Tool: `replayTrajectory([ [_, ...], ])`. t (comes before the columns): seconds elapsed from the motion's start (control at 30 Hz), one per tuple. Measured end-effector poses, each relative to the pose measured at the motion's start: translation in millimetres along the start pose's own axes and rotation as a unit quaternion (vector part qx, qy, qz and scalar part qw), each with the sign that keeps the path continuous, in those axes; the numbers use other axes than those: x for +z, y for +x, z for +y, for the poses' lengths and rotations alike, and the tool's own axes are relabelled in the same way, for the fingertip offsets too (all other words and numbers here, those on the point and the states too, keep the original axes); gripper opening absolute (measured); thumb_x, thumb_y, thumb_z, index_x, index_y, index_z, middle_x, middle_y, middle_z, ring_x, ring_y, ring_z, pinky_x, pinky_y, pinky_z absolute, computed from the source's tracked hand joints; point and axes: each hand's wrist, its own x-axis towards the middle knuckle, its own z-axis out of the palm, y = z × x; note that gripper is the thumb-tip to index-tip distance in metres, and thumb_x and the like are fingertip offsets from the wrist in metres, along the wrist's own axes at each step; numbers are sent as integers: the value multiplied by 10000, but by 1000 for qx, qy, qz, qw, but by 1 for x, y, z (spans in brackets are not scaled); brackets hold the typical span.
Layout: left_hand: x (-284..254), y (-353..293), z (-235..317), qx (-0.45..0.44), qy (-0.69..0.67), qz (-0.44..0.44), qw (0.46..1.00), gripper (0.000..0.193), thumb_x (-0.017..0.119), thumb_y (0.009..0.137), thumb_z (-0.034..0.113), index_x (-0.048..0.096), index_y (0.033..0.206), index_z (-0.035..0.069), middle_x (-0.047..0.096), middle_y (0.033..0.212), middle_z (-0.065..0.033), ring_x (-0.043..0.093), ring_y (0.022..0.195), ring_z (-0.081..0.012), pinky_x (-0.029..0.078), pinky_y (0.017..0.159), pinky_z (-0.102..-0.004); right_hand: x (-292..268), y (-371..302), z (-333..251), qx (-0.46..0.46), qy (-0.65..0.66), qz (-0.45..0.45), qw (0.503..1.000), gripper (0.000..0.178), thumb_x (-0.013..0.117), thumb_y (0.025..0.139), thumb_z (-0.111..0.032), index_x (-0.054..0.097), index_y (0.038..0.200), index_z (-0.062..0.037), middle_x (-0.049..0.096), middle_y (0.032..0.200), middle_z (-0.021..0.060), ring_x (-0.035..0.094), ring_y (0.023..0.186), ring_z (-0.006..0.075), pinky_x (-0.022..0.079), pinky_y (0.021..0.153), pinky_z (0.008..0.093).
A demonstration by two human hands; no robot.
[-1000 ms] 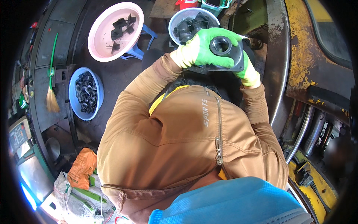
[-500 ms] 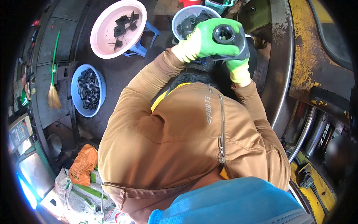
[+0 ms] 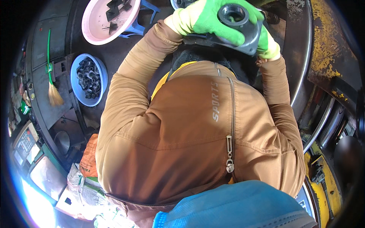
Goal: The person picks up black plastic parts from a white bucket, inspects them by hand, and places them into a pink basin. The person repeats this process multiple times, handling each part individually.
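Observation:
Up high, right of the middle, is a black flanged part (image 3: pixel 249 41) with a round raised collar around an opening and a flat plate with corner holes. Wrapped over it from the left is my left hand (image 3: pixel 207 19), in a green glove with a yellow-green cuff; its thumb lies below the collar and its fingers pass above it. My right hand (image 3: pixel 268 43), gloved alike, is against the far right side of the part. The part hides its fingers, so their grip does not show.
A pink basin (image 3: pixel 88 28) with several dark pieces stands on a blue stool (image 3: pixel 137 28) at the upper left. Below it, a blue basin (image 3: pixel 74 78) holds many black parts. A broom (image 3: pixel 54 93) leans against grey cabinets. Rusty yellow machinery (image 3: pixel 323 45) lines the right side.
Both hands and the black part appear higher and farther right in view. The basins have shifted up and left in the picture as the view moved. My left hand keeps its hold.

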Motion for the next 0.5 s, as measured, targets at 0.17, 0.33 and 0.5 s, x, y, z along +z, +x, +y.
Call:
replayTrajectory([
  [0.17,-16,7,-1,49,53,-169,983,622,825,632,297,617,1160,42,578,1296,-131,449,1292,-299,349,1074,-428,17,-2,9,48,255,34,965,446,629,910,-118,489,1332,-72,561,1284,68,564,1143,202,471,981,342],
  [0.33,-12,-3,-4,81,229,127,962,632,866,627,315,624,1154,63,527,1349,-130,505,1226,-299,395,1039,-424,18,10,5,-84,-166,134,973,493,697,825,-125,521,1281,-63,614,1205,75,599,1094,227,481,941,342],
  [0.5,15,1,-20,156,276,283,905,456,866,610,239,660,988,89,659,1141,-71,593,1098,-284,452,974,-410,39,10,14,-58,-208,297,930,347,593,899,-122,527,1226,-32,613,1151,95,599,1066,217,488,910,325],
])
